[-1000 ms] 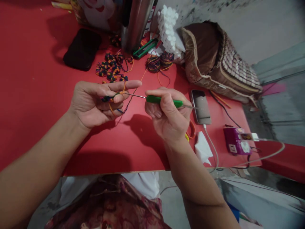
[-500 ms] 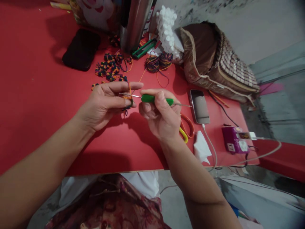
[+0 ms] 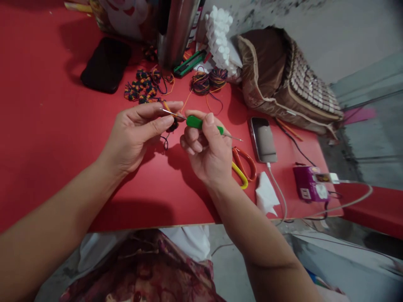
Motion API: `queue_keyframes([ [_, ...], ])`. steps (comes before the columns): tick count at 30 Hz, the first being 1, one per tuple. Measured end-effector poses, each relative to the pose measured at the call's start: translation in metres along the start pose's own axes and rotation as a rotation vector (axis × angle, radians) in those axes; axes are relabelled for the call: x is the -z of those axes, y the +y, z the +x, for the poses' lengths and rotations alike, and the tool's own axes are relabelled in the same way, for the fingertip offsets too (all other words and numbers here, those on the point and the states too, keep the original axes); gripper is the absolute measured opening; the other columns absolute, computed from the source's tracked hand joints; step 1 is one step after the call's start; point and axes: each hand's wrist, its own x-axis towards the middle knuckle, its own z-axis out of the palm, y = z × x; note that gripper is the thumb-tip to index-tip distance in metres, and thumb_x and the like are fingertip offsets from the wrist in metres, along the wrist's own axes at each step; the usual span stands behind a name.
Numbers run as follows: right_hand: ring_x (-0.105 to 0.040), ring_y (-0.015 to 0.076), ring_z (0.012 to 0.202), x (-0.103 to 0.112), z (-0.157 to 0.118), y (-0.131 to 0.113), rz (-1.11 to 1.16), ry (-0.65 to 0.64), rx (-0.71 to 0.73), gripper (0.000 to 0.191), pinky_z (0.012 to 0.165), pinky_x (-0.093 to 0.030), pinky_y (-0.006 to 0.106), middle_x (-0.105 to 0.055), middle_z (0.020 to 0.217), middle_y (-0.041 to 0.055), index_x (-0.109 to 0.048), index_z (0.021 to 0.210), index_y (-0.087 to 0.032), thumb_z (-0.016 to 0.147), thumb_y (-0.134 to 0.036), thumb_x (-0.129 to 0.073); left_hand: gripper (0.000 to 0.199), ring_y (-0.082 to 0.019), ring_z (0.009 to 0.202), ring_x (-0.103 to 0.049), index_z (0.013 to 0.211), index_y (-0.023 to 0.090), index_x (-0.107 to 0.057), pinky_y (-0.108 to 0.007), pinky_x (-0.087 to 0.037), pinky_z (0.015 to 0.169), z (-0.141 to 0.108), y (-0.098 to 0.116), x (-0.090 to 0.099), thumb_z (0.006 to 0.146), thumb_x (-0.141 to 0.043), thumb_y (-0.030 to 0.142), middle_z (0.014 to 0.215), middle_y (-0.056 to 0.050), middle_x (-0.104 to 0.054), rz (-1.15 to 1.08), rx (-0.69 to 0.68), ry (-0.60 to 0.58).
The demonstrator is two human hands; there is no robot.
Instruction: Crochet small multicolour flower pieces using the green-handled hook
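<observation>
My right hand (image 3: 209,147) grips a crochet hook by its green handle (image 3: 194,122), its thin metal shaft pointing left to my other hand. A second thin metal end sticks out on the right. Between thumb and fingers, my left hand (image 3: 135,132) pinches a small dark piece of crochet work (image 3: 173,125), with a loose dark yarn tail hanging below it. Orange yarn (image 3: 165,105) runs over the left index finger, close to the hook's tip. Whether the hook is through a loop I cannot tell.
Behind my hands lie crocheted pieces (image 3: 143,84) and a wound yarn bundle (image 3: 201,82). A steel flask (image 3: 178,35), green cutter (image 3: 189,63) and black case (image 3: 106,65) stand or lie farther back. Right are scissors (image 3: 244,161), a charging phone (image 3: 263,138) and a brown bag (image 3: 267,71).
The crochet work has tilted and shifted slightly right of the left thumb, its tail hanging lower. My right hand and the hook have moved slightly left, the hook slanting more.
</observation>
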Motion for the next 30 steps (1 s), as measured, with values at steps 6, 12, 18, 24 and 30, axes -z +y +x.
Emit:
queue_keyframes([
  [6, -0.029, 0.0092, 0.048, -0.004, -0.001, -0.004, -0.007, 0.060, -0.039, 0.040, 0.043, -0.038, 0.027, -0.051, 0.066, -0.0088, -0.087, 0.109, -0.029, 0.103, -0.069, -0.086, 0.025, -0.019, 0.086, -0.079, 0.096, 0.028, -0.098, -0.032, -0.062, 0.077, 0.004, -0.002, 0.003, 0.078, -0.099, 0.011, 0.091, -0.003, -0.091, 0.046, -0.027, 0.076],
  [12, -0.051, 0.0131, 0.054, -0.008, -0.015, -0.011, -0.252, 0.114, 0.094, 0.029, 0.055, -0.054, 0.031, -0.065, 0.075, -0.0039, -0.090, 0.115, -0.033, 0.113, -0.059, -0.077, 0.034, -0.017, 0.078, -0.075, 0.100, 0.033, -0.096, -0.033, -0.062, 0.080, 0.001, 0.000, -0.001, 0.074, -0.100, 0.012, 0.078, 0.005, -0.083, 0.064, -0.020, 0.106],
  [18, -0.080, 0.0240, 0.094, -0.012, -0.031, -0.012, -0.725, 0.141, 0.303, 0.032, 0.103, -0.070, 0.048, -0.083, 0.102, 0.0048, -0.088, 0.128, -0.035, 0.118, -0.059, -0.068, 0.035, -0.020, 0.086, -0.081, 0.107, 0.031, -0.093, -0.030, -0.058, 0.072, -0.002, -0.012, 0.001, 0.076, -0.104, 0.018, 0.083, 0.005, -0.084, 0.040, 0.047, 0.130],
  [24, -0.082, 0.0216, 0.091, -0.003, -0.025, -0.004, -0.658, 0.042, 0.417, 0.030, 0.097, -0.070, 0.044, -0.081, 0.099, 0.0031, -0.088, 0.137, -0.037, 0.120, -0.050, -0.068, 0.029, -0.014, 0.078, -0.077, 0.107, 0.024, -0.094, -0.025, -0.059, 0.071, 0.006, -0.009, 0.013, 0.080, -0.101, 0.014, 0.085, 0.002, -0.084, -0.112, 0.158, 0.040],
  [30, -0.075, 0.0178, 0.076, -0.001, -0.017, 0.004, -0.515, 0.046, 0.380, 0.033, 0.079, -0.067, 0.039, -0.071, 0.082, -0.0020, -0.087, 0.132, -0.033, 0.122, -0.055, -0.064, 0.031, -0.028, 0.109, -0.090, 0.115, 0.023, -0.091, -0.027, -0.067, 0.078, 0.008, 0.004, 0.022, 0.087, -0.093, 0.009, 0.097, 0.000, -0.088, -0.057, 0.201, -0.020],
])
